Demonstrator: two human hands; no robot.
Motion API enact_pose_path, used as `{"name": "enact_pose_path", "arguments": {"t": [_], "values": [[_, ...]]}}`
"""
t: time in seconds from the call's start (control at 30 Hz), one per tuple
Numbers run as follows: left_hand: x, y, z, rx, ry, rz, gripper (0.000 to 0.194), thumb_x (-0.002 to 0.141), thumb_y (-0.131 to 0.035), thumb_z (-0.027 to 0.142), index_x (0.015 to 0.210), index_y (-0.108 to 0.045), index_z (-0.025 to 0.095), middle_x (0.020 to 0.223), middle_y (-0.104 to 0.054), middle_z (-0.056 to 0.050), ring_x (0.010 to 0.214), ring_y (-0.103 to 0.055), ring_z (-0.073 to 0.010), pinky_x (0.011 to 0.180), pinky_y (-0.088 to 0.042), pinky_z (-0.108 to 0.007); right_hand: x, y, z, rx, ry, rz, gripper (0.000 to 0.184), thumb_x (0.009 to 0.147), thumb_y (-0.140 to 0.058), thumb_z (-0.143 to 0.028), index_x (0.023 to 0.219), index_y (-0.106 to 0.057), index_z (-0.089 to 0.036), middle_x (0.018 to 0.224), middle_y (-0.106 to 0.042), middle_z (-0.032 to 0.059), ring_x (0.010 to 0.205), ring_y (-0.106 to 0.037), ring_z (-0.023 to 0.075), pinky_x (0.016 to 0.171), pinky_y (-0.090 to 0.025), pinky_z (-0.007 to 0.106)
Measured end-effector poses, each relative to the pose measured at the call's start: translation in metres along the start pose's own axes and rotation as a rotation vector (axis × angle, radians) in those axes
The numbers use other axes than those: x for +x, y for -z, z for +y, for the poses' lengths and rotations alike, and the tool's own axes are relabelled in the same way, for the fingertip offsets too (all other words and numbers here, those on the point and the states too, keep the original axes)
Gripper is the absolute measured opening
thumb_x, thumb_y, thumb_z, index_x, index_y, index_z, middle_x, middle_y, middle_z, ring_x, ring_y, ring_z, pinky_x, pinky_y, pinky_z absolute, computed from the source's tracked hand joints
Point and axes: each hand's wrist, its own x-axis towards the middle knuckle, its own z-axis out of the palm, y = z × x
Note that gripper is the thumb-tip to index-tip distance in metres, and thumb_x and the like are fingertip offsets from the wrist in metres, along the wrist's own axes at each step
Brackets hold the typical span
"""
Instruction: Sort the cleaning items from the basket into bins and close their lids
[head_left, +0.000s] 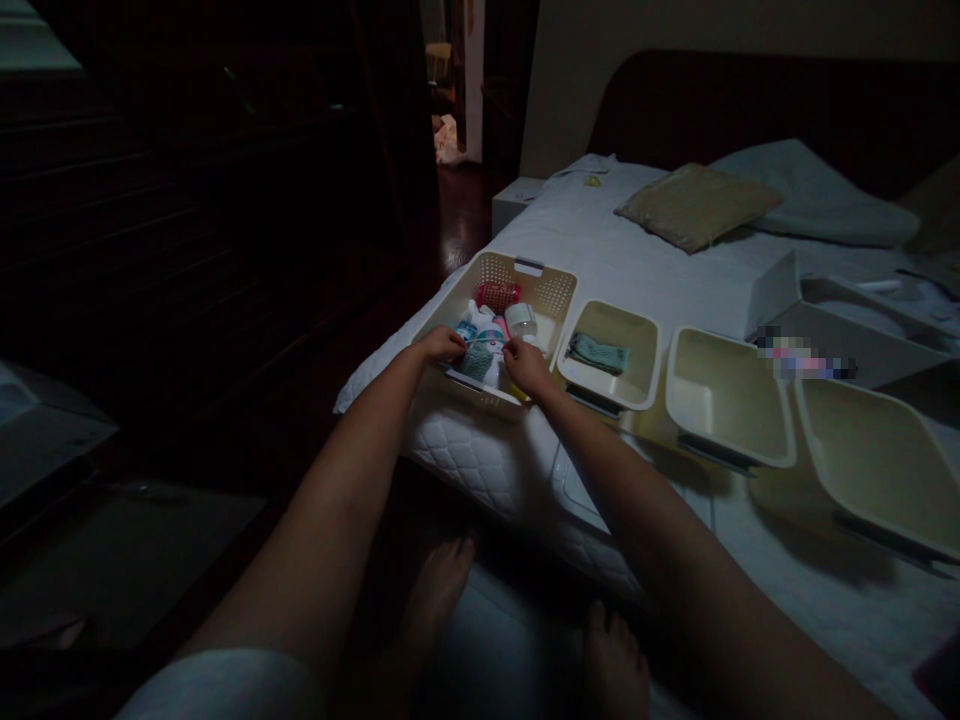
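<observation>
Both hands are over the near end of a cream perforated basket (556, 290) on the bed. My left hand (441, 345) is at its left side, fingers pinched together. Opposite it, my right hand (527, 366) is also pinched. A thin pale line seems to run between the fingertips, too small and dim to name. Inside the basket lie a red mesh roll (498, 296), a clear jar with a white label (520, 320), a grey-green cloth (475, 360) and several bottles or packets, partly hidden by my hands.
To the right stand cream bins: one holding a folded green cloth (600, 353), a second bin (727, 400) and a third bin (885, 460). Behind them is an open grey-white box (862, 320). A beige pillow (697, 205) lies farther back on the white bed (480, 470). The room is dim.
</observation>
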Motion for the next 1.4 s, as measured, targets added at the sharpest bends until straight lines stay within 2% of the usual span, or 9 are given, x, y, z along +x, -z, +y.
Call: {"name": "enact_pose_path", "arguments": {"t": [0.1,0.3,0.5,0.6,0.67,0.77,0.9,1.27,1.4], "values": [[0.002,-0.001,-0.002,0.023,-0.049,0.055,0.018,0.064,-0.057,0.014,0.047,-0.053,0.014,0.043,-0.047,0.002,0.044,-0.042,-0.0081,0.049,-0.038,-0.021,-0.001,0.000,-0.001,-0.002,0.019,-0.004,0.026,0.086,-0.040,-0.022,0.098,-0.063,-0.016,0.101,-0.067,0.0102,0.090,-0.061,0.0189,0.077,-0.043,0.026],[0.003,-0.003,0.006,0.060,-0.065,0.143,0.012,0.064,-0.060,0.024,0.059,-0.057,0.014,0.049,-0.046,0.004,0.048,-0.043,-0.0094,0.049,-0.034,-0.021,0.001,-0.001,0.000,0.061,0.022,0.015,0.024,0.085,-0.042,-0.021,0.096,-0.063,-0.015,0.098,-0.067,0.0095,0.089,-0.061,0.0176,0.077,-0.043,0.026],[0.007,0.002,0.058,-0.031,-0.308,0.417,0.017,0.070,-0.054,0.025,0.057,-0.051,0.014,0.053,-0.044,0.003,0.055,-0.042,-0.0090,0.054,-0.034,-0.021,-0.003,0.004,-0.006,0.290,0.066,0.094,0.021,0.085,-0.046,-0.028,0.094,-0.060,-0.016,0.090,-0.067,0.0047,0.077,-0.060,0.0131,0.073,-0.044,0.024],[0.008,0.007,0.084,-0.101,-0.429,0.550,0.014,0.070,-0.054,0.024,0.061,-0.052,0.013,0.059,-0.047,0.002,0.063,-0.045,-0.0101,0.061,-0.037,-0.021,-0.007,0.018,-0.010,0.403,0.080,0.176,0.026,0.086,-0.044,-0.037,0.093,-0.058,-0.016,0.085,-0.065,0.0029,0.074,-0.059,0.0121,0.071,-0.045,0.024],[0.007,0.009,0.095,-0.128,-0.453,0.573,0.011,0.068,-0.055,0.022,0.062,-0.052,0.013,0.060,-0.047,0.001,0.067,-0.046,-0.0110,0.064,-0.038,-0.022,-0.007,0.031,-0.012,0.439,0.071,0.260,0.029,0.086,-0.042,-0.042,0.089,-0.058,-0.017,0.081,-0.064,0.0021,0.074,-0.058,0.0121,0.071,-0.045,0.024],[0.003,0.008,0.102,-0.155,-0.448,0.549,0.011,0.065,-0.058,0.019,0.060,-0.050,0.013,0.057,-0.045,0.002,0.065,-0.046,-0.0108,0.063,-0.038,-0.021,-0.006,0.049,-0.014,0.484,0.074,0.342,0.031,0.084,-0.044,-0.046,0.084,-0.056,-0.017,0.079,-0.063,0.0014,0.073,-0.057,0.0120,0.070,-0.045,0.024],[-0.002,0.002,0.103,-0.182,-0.460,0.475,0.015,0.063,-0.061,0.018,0.057,-0.047,0.014,0.055,-0.044,0.003,0.061,-0.046,-0.0094,0.061,-0.039,-0.021,-0.006,0.063,-0.016,0.505,0.095,0.344,0.027,0.080,-0.050,-0.042,0.088,-0.056,-0.017,0.081,-0.063,0.0023,0.071,-0.056,0.0122,0.068,-0.045,0.025],[-0.013,-0.007,0.112,-0.258,-0.621,0.197,0.007,0.064,-0.059,0.016,0.068,-0.060,0.011,0.072,-0.064,-0.003,0.077,-0.059,-0.0160,0.075,-0.045,-0.029,0.000,0.074,-0.006,0.394,0.163,0.397,0.029,0.078,-0.052,-0.037,0.096,-0.058,-0.016,0.089,-0.064,0.0055,0.079,-0.059,0.0159,0.073,-0.046,0.030],[-0.014,-0.009,0.117,-0.232,-0.641,0.171,0.013,0.064,-0.058,0.016,0.072,-0.064,0.009,0.074,-0.065,-0.004,0.079,-0.059,-0.0172,0.078,-0.045,-0.031,-0.001,0.080,-0.006,0.368,0.141,0.393,0.026,0.081,-0.046,-0.034,0.093,-0.060,-0.016,0.084,-0.065,0.0046,0.077,-0.059,0.0157,0.073,-0.046,0.030]]}}
